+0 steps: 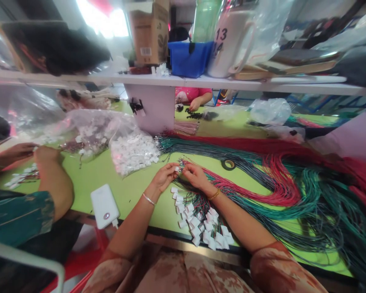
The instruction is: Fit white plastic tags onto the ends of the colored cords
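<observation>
My left hand (165, 176) is pinched shut on a small white connector (177, 168) over the green table (88, 179). My right hand (194, 175) is closed close beside it, its fingers pinching thin coloured wires (187, 163) at the connector. Just below my hands lies a row of finished white connectors with short wires (201, 226). Long bundles of red wires (274, 183) and green wires (311, 199) spread out to the right of my hands.
An open plastic bag of white connectors (134, 152) lies left of my hands. A white power bank (104, 206) rests near the table's front edge. A tape roll (228, 164) sits among the wires. Another person's arms (49, 175) work at the left. A shelf (201, 81) holds boxes overhead.
</observation>
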The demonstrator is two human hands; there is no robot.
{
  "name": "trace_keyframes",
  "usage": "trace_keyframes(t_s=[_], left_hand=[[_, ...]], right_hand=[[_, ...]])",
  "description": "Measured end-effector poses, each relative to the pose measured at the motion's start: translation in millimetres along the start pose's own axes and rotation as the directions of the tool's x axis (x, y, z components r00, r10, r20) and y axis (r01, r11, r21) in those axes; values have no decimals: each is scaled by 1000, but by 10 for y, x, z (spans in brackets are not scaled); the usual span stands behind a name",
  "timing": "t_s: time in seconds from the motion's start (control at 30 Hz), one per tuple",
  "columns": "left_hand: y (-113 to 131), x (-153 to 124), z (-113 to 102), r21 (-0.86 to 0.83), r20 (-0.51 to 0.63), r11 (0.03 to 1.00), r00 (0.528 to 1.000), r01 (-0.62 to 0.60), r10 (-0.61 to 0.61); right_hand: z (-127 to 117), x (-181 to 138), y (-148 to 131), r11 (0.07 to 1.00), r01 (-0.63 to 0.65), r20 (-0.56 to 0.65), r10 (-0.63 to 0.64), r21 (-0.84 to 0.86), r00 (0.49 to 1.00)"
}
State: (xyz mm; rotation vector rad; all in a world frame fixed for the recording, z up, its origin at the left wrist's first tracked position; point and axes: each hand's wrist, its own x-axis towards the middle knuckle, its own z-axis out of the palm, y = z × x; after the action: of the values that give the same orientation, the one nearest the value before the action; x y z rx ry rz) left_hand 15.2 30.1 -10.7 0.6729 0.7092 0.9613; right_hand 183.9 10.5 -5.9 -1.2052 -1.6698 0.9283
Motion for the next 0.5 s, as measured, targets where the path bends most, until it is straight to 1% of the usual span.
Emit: trace_keyframes(t_s=[0.1,0.17,0.3,0.37,0.5], left_hand=[[11,-16,17,26,8,1000,1000,0,-1],[8,-25,30,61,6,998,1000,-4,3],[-40,-24,65,217,-14,974,998,-63,68],[-69,-16,84,274,-45,958,994,-82,98],[-95,-8,116,255,-96,964,990,-77,105]], right_hand=[[-3,2,24,1000,-16,42,15,8,999],[9,2,47,999,-38,47,36,31,998],[27,-8,79,990,-114,55,110,85,992],[17,-16,86,995,-88,49,86,53,995],[-6,-29,102,1000,6,47,-5,-14,999]])
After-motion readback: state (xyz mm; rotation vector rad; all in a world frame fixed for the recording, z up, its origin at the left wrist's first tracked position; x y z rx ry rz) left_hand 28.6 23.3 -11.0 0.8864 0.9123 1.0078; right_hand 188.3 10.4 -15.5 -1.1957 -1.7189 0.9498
